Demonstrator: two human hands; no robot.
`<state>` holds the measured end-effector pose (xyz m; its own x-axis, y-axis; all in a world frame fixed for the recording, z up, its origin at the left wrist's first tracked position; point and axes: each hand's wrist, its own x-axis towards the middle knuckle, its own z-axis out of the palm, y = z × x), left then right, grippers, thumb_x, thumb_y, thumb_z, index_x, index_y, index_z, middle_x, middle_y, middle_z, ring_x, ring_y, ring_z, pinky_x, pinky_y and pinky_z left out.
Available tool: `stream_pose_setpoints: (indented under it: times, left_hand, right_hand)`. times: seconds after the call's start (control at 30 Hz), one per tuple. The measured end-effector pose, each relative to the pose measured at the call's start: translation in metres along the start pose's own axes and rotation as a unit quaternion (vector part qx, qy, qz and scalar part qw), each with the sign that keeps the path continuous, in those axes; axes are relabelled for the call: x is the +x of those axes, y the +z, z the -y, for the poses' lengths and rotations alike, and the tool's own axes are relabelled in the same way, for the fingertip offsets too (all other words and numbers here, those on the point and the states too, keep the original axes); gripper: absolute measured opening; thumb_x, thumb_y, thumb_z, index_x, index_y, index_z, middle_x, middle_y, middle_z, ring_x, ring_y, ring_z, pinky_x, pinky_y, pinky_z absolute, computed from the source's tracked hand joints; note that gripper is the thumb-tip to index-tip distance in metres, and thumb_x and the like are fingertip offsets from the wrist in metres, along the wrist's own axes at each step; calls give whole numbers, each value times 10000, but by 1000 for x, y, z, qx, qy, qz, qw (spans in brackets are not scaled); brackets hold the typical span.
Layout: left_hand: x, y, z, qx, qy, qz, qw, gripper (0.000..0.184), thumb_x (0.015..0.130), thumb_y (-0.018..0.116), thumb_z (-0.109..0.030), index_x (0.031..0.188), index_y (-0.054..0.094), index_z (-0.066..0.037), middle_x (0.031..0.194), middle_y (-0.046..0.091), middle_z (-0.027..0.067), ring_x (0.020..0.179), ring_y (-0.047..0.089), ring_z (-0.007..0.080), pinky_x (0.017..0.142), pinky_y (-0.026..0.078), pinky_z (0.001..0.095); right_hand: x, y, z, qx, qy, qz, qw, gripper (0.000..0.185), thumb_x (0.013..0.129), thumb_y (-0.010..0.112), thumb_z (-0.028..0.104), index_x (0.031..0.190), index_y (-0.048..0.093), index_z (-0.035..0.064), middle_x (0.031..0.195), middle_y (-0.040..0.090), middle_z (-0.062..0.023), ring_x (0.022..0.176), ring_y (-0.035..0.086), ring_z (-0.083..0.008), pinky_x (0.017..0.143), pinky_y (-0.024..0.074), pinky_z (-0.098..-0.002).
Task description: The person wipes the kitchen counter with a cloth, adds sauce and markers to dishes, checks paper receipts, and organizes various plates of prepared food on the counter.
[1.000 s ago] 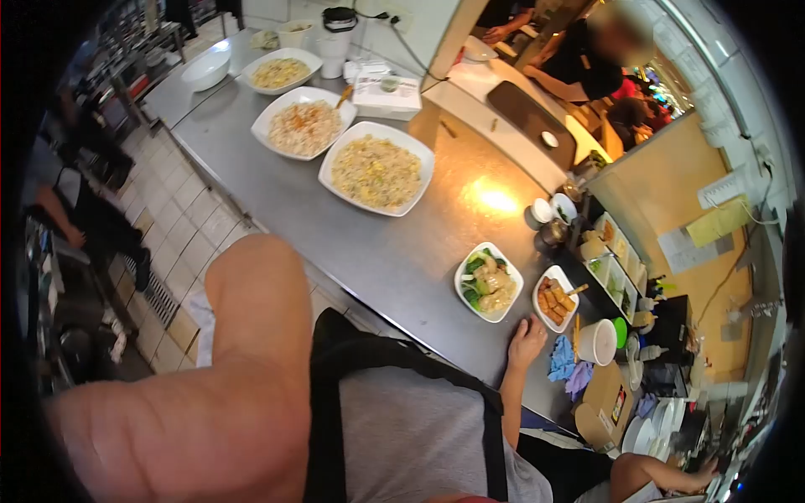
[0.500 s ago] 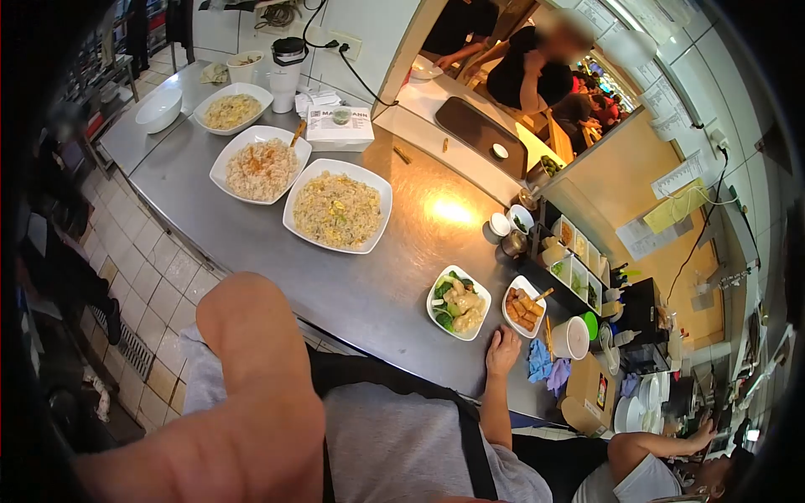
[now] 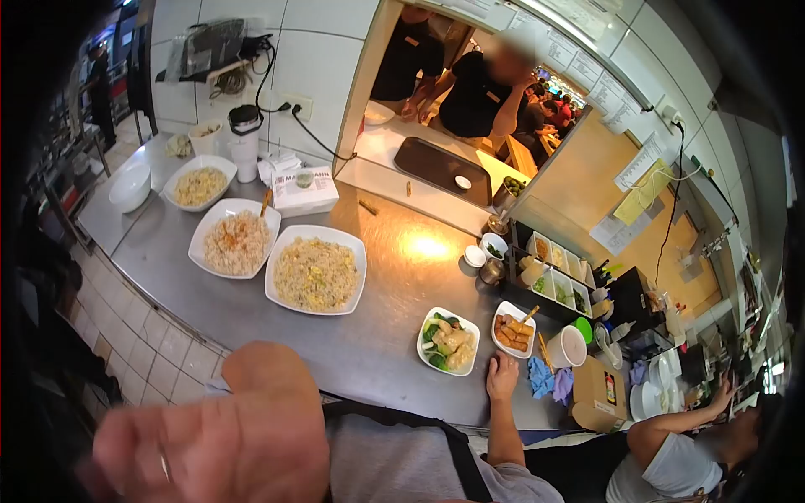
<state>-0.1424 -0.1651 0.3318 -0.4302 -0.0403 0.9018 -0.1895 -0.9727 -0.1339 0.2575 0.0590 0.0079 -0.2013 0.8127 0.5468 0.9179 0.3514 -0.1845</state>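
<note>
1. Step in hand: judging by posture, a pause at the table [image 3: 390, 327]. No bowl is lifted.
2. Bowl positions: the small bowl [image 3: 518, 353] of fried pieces stands upright on the table, just beyond the right hand [image 3: 501, 377]. The vegetable bowl [image 3: 476, 331] stands to its left, just beside it.
3. Right hand: rests near the table's front edge, fingers close together and directed toward the small bowl. No held item is visible. Fingertip curl and contact with the bowl cannot be determined.
4. Left hand [image 3: 193, 448]: raised close to the camera, well apart from the bowls. The fingers appear bent; blur and cropping prevent telling whether they are pressed together or hold anything.
5. Handling requirement (judgement): gripping the small bowl would call for the right hand to spread and close on the rim, clear of the brown handle [image 3: 531, 313] and blue cloth [image 3: 540, 379].
</note>
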Motion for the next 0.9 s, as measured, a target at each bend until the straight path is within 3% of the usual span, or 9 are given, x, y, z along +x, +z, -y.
stream_pose_setpoints:
  times: [0.13,0.27,0.43,0.57,0.7,0.77,0.8,0.87,0.9]
  left_hand:
    - [1,-1,34,-49,-277,49,958,396,843,453,-72,1215,380,42,1039,520,184,811,562,283,696,472,400]
    - [20,39,73,-159,-441,234,852,404,843,455,-53,1228,375,42,1049,520,187,812,563,286,693,474,400]
    - [45,99,95,-196,-484,483,702,418,842,483,-75,1232,388,43,1013,543,188,814,570,299,700,471,396]
    - [60,86,89,-277,-378,491,734,294,876,476,-126,1139,516,1,892,580,120,792,565,222,735,472,361]
    - [49,86,81,-220,-404,428,778,295,890,440,-111,1146,498,24,815,567,120,723,555,217,697,460,355]
    - [54,88,78,-173,-527,437,708,322,893,432,-108,1173,483,41,789,571,124,703,559,225,687,463,357]
    - [99,90,77,-162,-623,456,614,338,894,428,-108,1189,475,50,781,574,126,699,562,225,681,466,359]
    - [110,83,79,-198,-642,467,575,367,896,425,-109,1218,458,63,770,575,127,697,564,217,664,469,358]
    - [85,74,83,-247,-568,464,634,380,898,425,-110,1233,448,68,765,571,126,699,562,208,654,469,355]
  right_hand:
    - [-2,2,2,-7,13,6,1000,241,828,591,184,1038,604,65,1001,607,-138,924,536,-339,822,424,-440]
    - [3,-9,11,-12,-8,-16,1000,243,821,598,183,1031,605,61,1015,602,-134,921,536,-335,822,420,-441]
    - [-3,11,-7,-20,4,9,1000,247,818,600,182,1032,604,58,1022,598,-130,919,534,-335,813,418,-438]
    - [-1,5,-3,-16,17,18,1000,251,818,601,186,1035,602,62,1025,597,-125,920,530,-333,804,415,-435]
    - [-1,5,-4,-12,13,19,1000,256,821,598,188,1048,602,70,1036,593,-123,927,527,-331,810,413,-433]
    - [-2,10,-8,-10,4,8,1000,256,823,595,187,1052,603,73,1040,592,-124,930,527,-330,811,412,-434]
    - [-4,14,-11,-12,14,9,1000,257,824,594,188,1054,602,73,1041,591,-124,931,526,-330,812,412,-434]
    - [-5,19,-15,-18,21,19,999,260,826,592,189,1058,601,72,1043,590,-125,934,525,-330,814,412,-435]
    - [-6,16,-15,-18,11,19,1000,260,828,590,191,1058,600,72,1042,590,-125,934,525,-331,815,412,-435]
